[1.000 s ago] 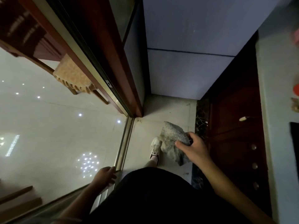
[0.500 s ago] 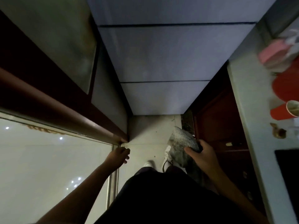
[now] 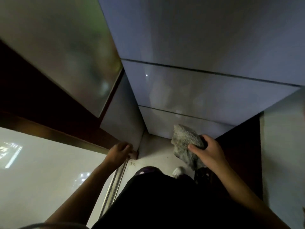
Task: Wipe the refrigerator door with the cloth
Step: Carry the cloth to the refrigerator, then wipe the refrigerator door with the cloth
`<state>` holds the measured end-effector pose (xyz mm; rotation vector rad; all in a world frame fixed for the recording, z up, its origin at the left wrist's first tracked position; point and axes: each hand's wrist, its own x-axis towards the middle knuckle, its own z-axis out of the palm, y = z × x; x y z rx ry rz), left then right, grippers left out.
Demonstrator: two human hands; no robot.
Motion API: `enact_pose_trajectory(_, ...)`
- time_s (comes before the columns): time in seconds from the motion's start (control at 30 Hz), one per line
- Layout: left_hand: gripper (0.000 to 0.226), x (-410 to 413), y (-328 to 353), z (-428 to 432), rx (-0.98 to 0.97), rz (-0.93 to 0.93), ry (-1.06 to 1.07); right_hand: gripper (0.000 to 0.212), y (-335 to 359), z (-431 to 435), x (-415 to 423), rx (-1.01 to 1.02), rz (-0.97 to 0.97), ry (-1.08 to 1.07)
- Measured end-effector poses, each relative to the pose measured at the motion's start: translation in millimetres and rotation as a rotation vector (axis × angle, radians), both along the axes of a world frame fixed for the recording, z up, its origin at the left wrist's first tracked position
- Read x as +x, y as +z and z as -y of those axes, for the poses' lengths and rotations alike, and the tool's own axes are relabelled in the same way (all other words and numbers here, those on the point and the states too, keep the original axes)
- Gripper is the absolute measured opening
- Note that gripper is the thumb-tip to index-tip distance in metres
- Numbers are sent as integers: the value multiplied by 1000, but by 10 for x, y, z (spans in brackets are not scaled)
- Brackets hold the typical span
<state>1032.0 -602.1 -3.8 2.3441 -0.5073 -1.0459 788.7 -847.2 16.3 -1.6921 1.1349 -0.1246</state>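
The refrigerator door (image 3: 198, 90) is a tall, pale grey-blue glossy front straight ahead, split by dark horizontal seams into panels. A crumpled grey cloth (image 3: 185, 142) hangs in front of the lowest panel, held by my right hand (image 3: 208, 152), whose fingers wrap its right side. The cloth is a short way off the door surface. My left hand (image 3: 119, 150) hovers at the lower left corner of the refrigerator's side wall, fingers loosely curled, holding nothing.
A dark wooden frame with a frosted glass panel (image 3: 66, 52) stands at left, with a sliding track (image 3: 115, 177) on the floor. Glossy tiles (image 3: 41, 179) lie beyond it. A dark wooden cabinet (image 3: 242, 154) and pale countertop (image 3: 283, 154) flank the right. My feet stand close to the refrigerator.
The view has tilted up and closer to the refrigerator. My right hand has lifted the cloth toward the lowest panel. My left hand has moved forward to the refrigerator's lower left corner.
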Motion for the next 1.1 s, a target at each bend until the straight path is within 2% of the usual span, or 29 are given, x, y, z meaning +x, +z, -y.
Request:
enact_pose_trajectory(0.03, 19, 57, 143, 114, -40, 40, -33, 25, 139, 92, 84, -32, 24, 21)
enact_pose_trajectory(0.1, 31, 202, 438, 363, -141, 123, -107, 25, 451, 249, 253, -98, 94, 60)
enact_pose_trajectory(0.17, 32, 318, 795, 630, -259, 177, -155, 25, 833, 333, 401, -181, 170, 90)
enact_pose_trajectory(0.3, 43, 519, 1635, 1066, -457, 339, -172, 31, 1739, 449, 661, -342, 335, 113)
enact_pose_trajectory(0.37, 40, 630, 2043, 1197, -561, 416, -173, 30, 2244, 501, 774, -442, 413, 128)
enact_pose_trajectory(0.5, 50, 837, 2955, 1462, -796, 682, -158, 31, 3306, 634, 1013, -685, 553, 131)
enact_pose_trajectory(0.63, 40, 955, 3832, 1583, -952, 918, -135, 27, 4301, 714, 1207, -917, 666, 117)
enact_pose_trajectory(0.7, 44, 987, 4170, 1594, -1000, 1023, -123, 29, 4755, 707, 1282, -1045, 709, 113)
enact_pose_trajectory(0.9, 43, 1216, 4926, 1642, -1132, 1353, -114, 33, 5790, 694, 1527, -1353, 750, 123)
enact_pose_trajectory(1.1, 46, 1565, 5314, 1841, -1198, 1454, -40, 38, 6370, 775, 1814, -1598, 629, 126)
